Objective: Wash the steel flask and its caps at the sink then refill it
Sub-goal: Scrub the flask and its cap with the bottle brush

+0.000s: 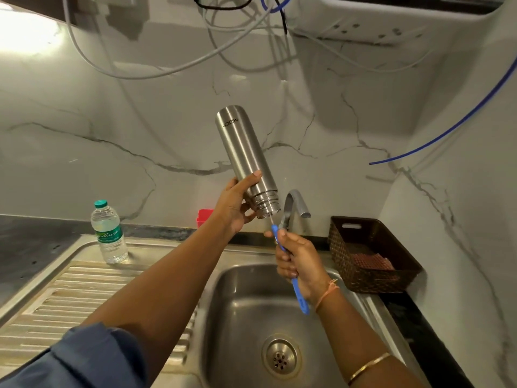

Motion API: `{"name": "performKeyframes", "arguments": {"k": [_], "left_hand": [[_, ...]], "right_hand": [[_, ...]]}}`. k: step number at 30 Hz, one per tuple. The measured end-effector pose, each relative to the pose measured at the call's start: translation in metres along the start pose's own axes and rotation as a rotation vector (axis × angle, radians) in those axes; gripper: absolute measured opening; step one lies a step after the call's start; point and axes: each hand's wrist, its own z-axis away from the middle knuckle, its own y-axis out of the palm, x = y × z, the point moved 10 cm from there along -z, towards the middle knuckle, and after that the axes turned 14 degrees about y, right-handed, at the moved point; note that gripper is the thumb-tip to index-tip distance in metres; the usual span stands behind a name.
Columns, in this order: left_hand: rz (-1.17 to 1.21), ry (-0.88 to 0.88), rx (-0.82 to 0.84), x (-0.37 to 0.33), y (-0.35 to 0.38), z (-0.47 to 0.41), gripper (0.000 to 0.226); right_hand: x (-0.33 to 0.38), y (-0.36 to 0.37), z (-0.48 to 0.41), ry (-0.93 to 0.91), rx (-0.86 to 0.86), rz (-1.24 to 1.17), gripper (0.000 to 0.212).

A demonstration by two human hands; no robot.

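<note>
Flask [243, 152] silver steel, black lettering. Brush [300, 298] blue handle. Sink [246, 298] grey steel, ribbed drainboard. Wall [112, 141] white marble, grey veins. Bottle [107, 233] clear, teal cap, green label. Basket [372, 253] dark brown, woven. Box [204, 217] red. Bench [25, 242] black. Sleeve [92, 359] slate blue. Bangle [368, 368] gold.

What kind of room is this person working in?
Most likely a home kitchen: a steel sink with a ribbed drainboard, a tap over it, and a marble-look backsplash behind a dark counter. The left hand grips a steel flask, the right hand a blue-handled brush.
</note>
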Motion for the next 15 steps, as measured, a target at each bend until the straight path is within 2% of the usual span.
{"name": "performKeyframes", "arguments": {"k": [2, 5, 6, 7, 8, 10, 13, 15], "left_hand": [[-0.042, 0.037, -0.009, -0.003, -0.001, -0.001, 0.05], [-0.069, 0.078, -0.047, -0.006, -0.002, 0.0, 0.049], [-0.06, 0.082, -0.055, -0.006, 0.0, 0.002, 0.048], [-0.051, 0.084, -0.058, -0.004, 0.002, 0.004, 0.046], [-0.047, 0.08, -0.055, -0.001, 0.005, 0.006, 0.045], [-0.038, 0.051, -0.035, 0.007, 0.008, 0.011, 0.038], [-0.014, -0.014, 0.0, 0.013, 0.009, 0.014, 0.034], [0.012, -0.031, 0.018, 0.014, 0.01, 0.014, 0.031]], "right_hand": [[0.015, -0.005, 0.006, -0.196, -0.183, 0.257, 0.023], [0.048, 0.001, 0.035, -0.687, -0.817, 1.161, 0.019], [0.051, 0.007, 0.046, -0.821, -0.955, 1.293, 0.016], [0.052, 0.01, 0.052, -0.885, -1.014, 1.318, 0.013], [0.054, 0.01, 0.053, -0.88, -0.997, 1.279, 0.01], [0.056, -0.001, 0.041, -0.726, -0.809, 0.98, 0.016], [0.022, -0.014, 0.0, -0.159, -0.253, 0.175, 0.026], [0.002, 0.0, -0.004, 0.105, 0.037, -0.197, 0.029]]}}
